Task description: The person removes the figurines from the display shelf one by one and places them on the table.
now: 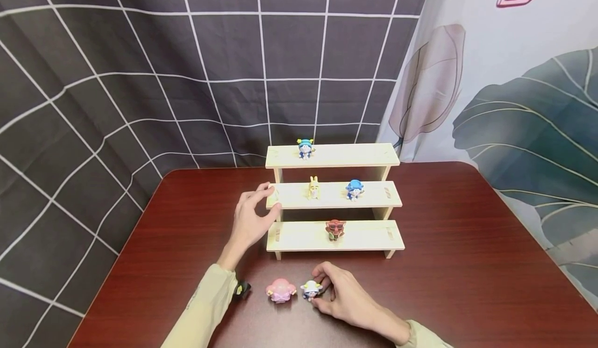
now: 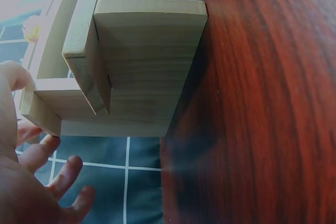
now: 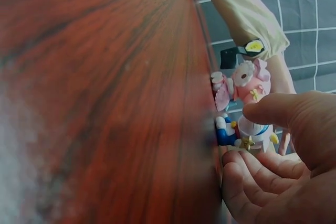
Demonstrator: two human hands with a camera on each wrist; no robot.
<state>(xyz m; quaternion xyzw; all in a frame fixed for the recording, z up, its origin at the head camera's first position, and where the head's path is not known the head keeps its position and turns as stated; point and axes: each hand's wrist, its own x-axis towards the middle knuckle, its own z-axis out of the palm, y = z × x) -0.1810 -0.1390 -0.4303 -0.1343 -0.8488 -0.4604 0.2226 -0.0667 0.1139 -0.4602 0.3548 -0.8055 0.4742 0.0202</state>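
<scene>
My right hand (image 1: 348, 296) pinches a small white-and-blue figurine (image 1: 310, 289) with horns at the table front. In the right wrist view the thumb lies over the white head of this figurine (image 3: 257, 128), and curled fingers are at its other side. My left hand (image 1: 252, 221) holds the left end of the middle board of a three-step wooden shelf (image 1: 299, 198), thumb at the front and fingers toward the back. The left wrist view shows this hand (image 2: 26, 171) around the board's end (image 2: 39, 111). Beside the white figurine sits a pink figurine (image 1: 281, 291).
A teal-hatted figurine (image 1: 305, 149) stands on the top step. The middle step bears a yellow rabbit-eared figurine (image 1: 313, 188) and a blue one (image 1: 354, 190). A red-brown figurine (image 1: 334, 229) is on the lowest. Partly behind my left sleeve lies a small black-and-yellow object (image 1: 241, 289).
</scene>
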